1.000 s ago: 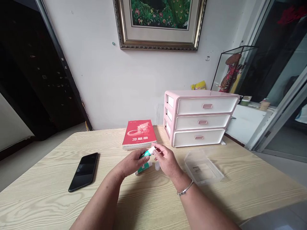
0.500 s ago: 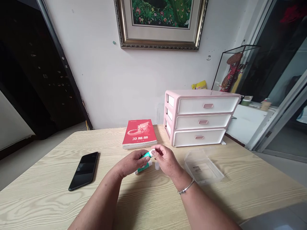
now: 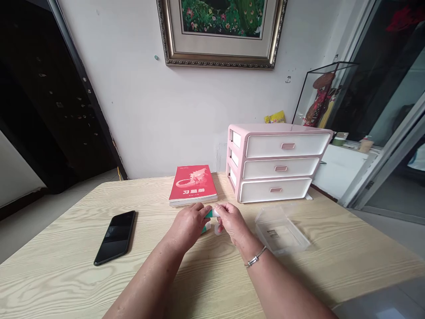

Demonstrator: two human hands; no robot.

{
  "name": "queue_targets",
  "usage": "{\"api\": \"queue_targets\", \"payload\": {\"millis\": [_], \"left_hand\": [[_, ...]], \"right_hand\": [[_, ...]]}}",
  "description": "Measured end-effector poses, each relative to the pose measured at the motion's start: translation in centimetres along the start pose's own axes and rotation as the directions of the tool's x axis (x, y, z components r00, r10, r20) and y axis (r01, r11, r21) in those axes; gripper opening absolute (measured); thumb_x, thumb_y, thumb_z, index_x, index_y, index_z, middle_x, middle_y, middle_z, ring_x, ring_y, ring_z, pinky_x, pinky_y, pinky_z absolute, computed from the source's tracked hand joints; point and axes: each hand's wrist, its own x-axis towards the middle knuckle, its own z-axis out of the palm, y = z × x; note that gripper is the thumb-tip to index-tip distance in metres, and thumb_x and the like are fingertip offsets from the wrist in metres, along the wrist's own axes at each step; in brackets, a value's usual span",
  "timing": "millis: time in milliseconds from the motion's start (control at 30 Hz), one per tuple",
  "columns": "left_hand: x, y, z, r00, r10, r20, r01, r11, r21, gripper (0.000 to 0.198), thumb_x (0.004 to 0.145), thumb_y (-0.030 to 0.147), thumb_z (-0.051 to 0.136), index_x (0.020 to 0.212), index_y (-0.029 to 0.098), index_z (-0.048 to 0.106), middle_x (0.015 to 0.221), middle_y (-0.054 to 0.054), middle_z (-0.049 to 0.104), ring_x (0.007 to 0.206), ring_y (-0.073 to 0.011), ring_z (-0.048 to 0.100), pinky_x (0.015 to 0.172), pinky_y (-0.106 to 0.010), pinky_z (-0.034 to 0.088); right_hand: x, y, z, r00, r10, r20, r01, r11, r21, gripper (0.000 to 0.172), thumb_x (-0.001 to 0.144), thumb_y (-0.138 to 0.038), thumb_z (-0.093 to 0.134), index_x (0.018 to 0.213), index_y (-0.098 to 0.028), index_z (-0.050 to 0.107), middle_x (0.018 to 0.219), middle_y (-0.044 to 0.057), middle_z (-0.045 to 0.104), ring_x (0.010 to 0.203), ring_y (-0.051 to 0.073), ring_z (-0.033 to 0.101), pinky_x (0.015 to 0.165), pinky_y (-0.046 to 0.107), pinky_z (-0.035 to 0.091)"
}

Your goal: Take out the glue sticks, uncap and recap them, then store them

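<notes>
The left hand (image 3: pixel 190 225) and the right hand (image 3: pixel 232 221) are working close together over the counter (image 3: pixel 69 248). Both are closed on one green and white tube (image 3: pixel 209 213). The left hand is gripping the green part, with its back facing up and its fingers curling over. The right hand is pinching the white end between its thumb and fingers. The tube is sitting just above the counter, in front of the red book (image 3: pixel 193 182).

Under the hands, a second tube (image 3: pixel 206 227), also green and white, is lying on the counter. The left hand is hiding part of it. A small clear round piece (image 3: pixel 217 231) is resting right beside it, by the right hand's lower fingers. I cannot tell if they are touching it. A silver bracelet (image 3: pixel 255 257) is hanging on the right wrist.

A black phone (image 3: pixel 115 238) is lying flat, well off to the left. On the right, a clear plastic box (image 3: pixel 286 238) is resting near the right arm. Behind it, a pink and white drawer set (image 3: pixel 280 163) is standing near the wall (image 3: pixel 139 110). A yellow packet (image 3: pixel 276 117) is peeking over its top.
</notes>
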Motion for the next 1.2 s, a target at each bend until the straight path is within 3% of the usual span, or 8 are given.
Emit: {"api": "queue_targets", "payload": {"millis": [200,367,467,600,700,900,1133,1200], "left_hand": [[0.1,0.6,0.7,0.992,0.079,-0.100,-0.067,0.991,0.120,0.028,0.096,0.020,0.045,0.119,0.023,0.062,0.102,-0.010,0.066,0.094,-0.0262,0.060,0.081,-0.037,0.044],[-0.1,0.9,0.1,0.991,-0.131,-0.017,0.126,0.976,-0.176,0.024,0.089,0.023,0.053,0.112,0.021,0.059,0.095,-0.005,0.069,0.082,-0.0219,0.062,0.070,-0.030,0.041],[0.1,0.6,-0.6,0.964,-0.259,0.055,0.256,0.862,-0.438,0.028,0.089,0.044,0.055,0.102,0.020,0.061,0.084,-0.002,0.066,0.076,-0.0195,0.059,0.064,-0.027,0.039],[0.3,-0.4,-1.1,0.898,-0.436,0.061,0.380,0.697,-0.609,0.054,0.086,0.070,0.047,0.067,0.019,0.051,0.061,0.002,0.051,0.060,-0.0149,0.047,0.057,-0.026,0.034],[0.4,-1.3,-0.9,0.845,-0.534,0.042,0.411,0.596,-0.690,0.058,0.085,0.071,0.046,0.058,0.021,0.042,0.052,0.003,0.044,0.052,-0.0127,0.040,0.054,-0.027,0.033],[0.3,-3.0,0.1,0.779,-0.627,-0.021,0.323,0.429,-0.844,0.050,0.086,0.062,0.046,0.058,0.021,0.046,0.051,0.004,0.041,0.048,-0.0124,0.036,0.049,-0.027,0.032],[0.3,-4.6,0.6,0.716,-0.697,-0.040,0.421,0.476,-0.772,0.049,0.086,0.064,0.042,0.060,0.022,0.045,0.052,0.002,0.045,0.050,-0.0148,0.041,0.050,-0.027,0.033],[0.4,-4.9,0.6,0.707,-0.704,-0.064,0.483,0.548,-0.683,0.052,0.087,0.067,0.039,0.063,0.022,0.048,0.056,-0.001,0.053,0.056,-0.0180,0.050,0.054,-0.028,0.036]], "right_hand": [[-0.4,-0.9,0.1,0.981,0.187,0.049,-0.193,0.968,0.158,0.028,0.074,-0.044,0.066,0.072,-0.020,0.053,0.044,-0.011,0.035,0.035,0.006,0.025,0.028,0.017,0.032],[-0.5,-0.8,-0.4,0.999,0.002,0.048,-0.008,0.991,0.137,0.038,0.077,-0.056,0.062,0.078,-0.019,0.055,0.045,-0.010,0.040,0.035,0.007,0.029,0.030,0.020,0.035],[-0.3,-0.5,-0.7,0.994,-0.106,-0.019,0.107,0.992,0.060,0.037,0.083,-0.055,0.056,0.088,-0.018,0.059,0.046,-0.008,0.044,0.037,0.010,0.037,0.031,0.020,0.035],[-0.1,0.1,-0.5,0.992,-0.129,-0.005,0.129,0.992,-0.007,0.030,0.086,-0.047,0.053,0.087,-0.018,0.060,0.045,-0.009,0.044,0.035,0.010,0.041,0.033,0.020,0.033],[-0.3,0.1,-0.3,0.991,-0.131,-0.002,0.130,0.991,-0.038,0.028,0.085,-0.046,0.052,0.083,-0.018,0.058,0.045,-0.009,0.044,0.033,0.009,0.040,0.034,0.019,0.031],[-0.5,-0.5,-0.6,0.987,-0.151,-0.055,0.147,0.987,-0.063,0.029,0.085,-0.047,0.054,0.081,-0.019,0.057,0.047,-0.008,0.046,0.036,0.009,0.042,0.038,0.020,0.035],[0.3,-0.5,-1.3,0.971,-0.154,-0.184,0.134,0.984,-0.117,0.034,0.086,-0.051,0.050,0.085,-0.019,0.059,0.048,-0.007,0.046,0.037,0.011,0.043,0.039,0.023,0.032],[0.7,-0.3,-1.7,0.963,-0.169,-0.210,0.127,0.972,-0.198,0.034,0.086,-0.051,0.048,0.085,-0.019,0.060,0.051,-0.006,0.048,0.042,0.013,0.047,0.042,0.024,0.034]]}}
